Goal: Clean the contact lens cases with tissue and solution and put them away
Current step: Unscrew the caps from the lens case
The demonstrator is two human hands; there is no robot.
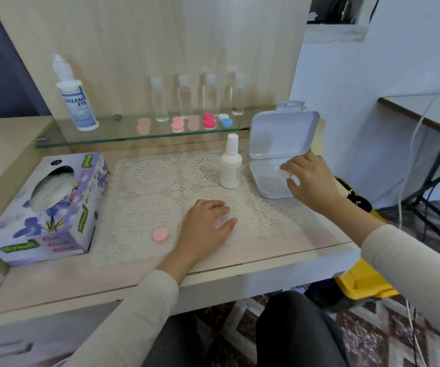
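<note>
My left hand (208, 226) lies on the lace mat (155, 186), its thumb and fingers closing on a small pink lens case part (218, 224) that is mostly hidden. A loose pink cap (160, 234) sits on the mat just left of that hand. My right hand (310, 181) reaches into the open white storage box (266, 190) and pinches a small white piece (283, 172); I cannot tell what it is. A small white solution bottle (230, 165) stands upright just left of the box. The tissue box (46, 207) sits at the left.
On the glass shelf (107, 140) at the back stand a large Dream Eye bottle (77, 102), several clear bottles (159, 102), and pink (178, 124), red (209, 121) and blue lens cases (225, 121). A yellow object (364, 284) lies below the desk's right edge.
</note>
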